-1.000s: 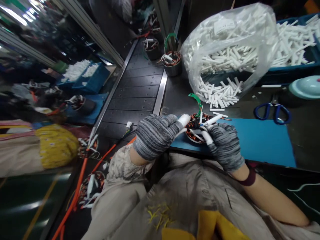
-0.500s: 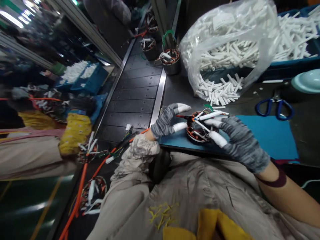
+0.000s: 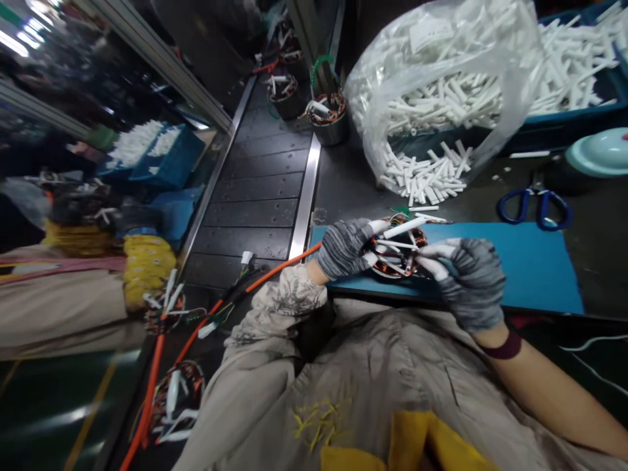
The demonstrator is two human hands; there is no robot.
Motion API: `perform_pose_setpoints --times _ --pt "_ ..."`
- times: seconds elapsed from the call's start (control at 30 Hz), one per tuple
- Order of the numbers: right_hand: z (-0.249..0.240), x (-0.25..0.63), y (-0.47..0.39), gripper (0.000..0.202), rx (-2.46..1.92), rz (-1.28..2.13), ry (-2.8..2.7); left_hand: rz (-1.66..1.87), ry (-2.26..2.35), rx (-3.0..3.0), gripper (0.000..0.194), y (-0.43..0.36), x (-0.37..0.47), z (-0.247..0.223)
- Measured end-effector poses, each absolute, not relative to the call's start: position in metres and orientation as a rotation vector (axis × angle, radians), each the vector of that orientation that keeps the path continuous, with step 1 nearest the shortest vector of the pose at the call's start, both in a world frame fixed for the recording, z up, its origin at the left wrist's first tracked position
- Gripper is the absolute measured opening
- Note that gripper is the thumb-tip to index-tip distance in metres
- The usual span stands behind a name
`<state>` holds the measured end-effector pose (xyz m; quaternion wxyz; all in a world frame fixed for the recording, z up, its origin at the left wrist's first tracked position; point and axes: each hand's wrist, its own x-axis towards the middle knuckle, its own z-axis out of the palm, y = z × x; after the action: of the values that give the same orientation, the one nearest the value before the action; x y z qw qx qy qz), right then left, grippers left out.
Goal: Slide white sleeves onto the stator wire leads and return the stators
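A round copper-wound coil ring point(image 3: 392, 267) with white sleeves and wires across it rests on a blue mat point(image 3: 534, 261) at the table's front edge. Gloved in grey with white fingertips, my left hand point(image 3: 349, 248) is closed on the ring's left side, beside an orange cable point(image 3: 284, 265). My right hand point(image 3: 464, 275), gloved alike, has its fingertips pressed together at the ring's right side; whatever is pinched there is too small to make out. White sleeves point(image 3: 402, 227) stick up over the ring between my hands.
A plastic bag of white tubes point(image 3: 441, 98) lies behind the mat, with blue-handled scissors point(image 3: 534, 203) and a pale blue lidded container point(image 3: 601, 154) to the right. A slatted conveyor point(image 3: 255, 196) carries more coils. Another person's yellow sleeve point(image 3: 147, 265) is at left.
My left hand has moved right and closed on the ring's side. The fingers of my right hand have drawn together and moved off the white sleeves. The view has shifted slightly.
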<state>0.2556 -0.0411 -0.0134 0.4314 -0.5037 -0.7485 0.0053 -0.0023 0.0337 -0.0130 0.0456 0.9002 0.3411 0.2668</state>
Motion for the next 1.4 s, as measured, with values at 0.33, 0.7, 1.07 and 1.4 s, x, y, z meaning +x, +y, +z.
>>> perform_pose_setpoints --times 0.33,0.7,1.07,1.4 --pt "0.000 0.253 -0.061 0.016 -1.309 -0.114 -1.771 1.085 1.106 2.291 0.047 0.004 0.011 -0.019" --pt "0.015 0.237 -0.074 0.020 -1.267 -0.381 -1.942 1.036 1.188 2.259 0.050 0.003 0.010 -0.025" --pt "0.019 0.228 -0.088 0.035 -1.591 0.050 -1.959 1.174 0.955 2.099 0.048 0.010 0.008 -0.026" --pt "0.019 0.243 -0.035 0.052 -1.470 0.659 -1.735 1.287 0.987 2.144 0.038 -0.002 0.025 -0.024"
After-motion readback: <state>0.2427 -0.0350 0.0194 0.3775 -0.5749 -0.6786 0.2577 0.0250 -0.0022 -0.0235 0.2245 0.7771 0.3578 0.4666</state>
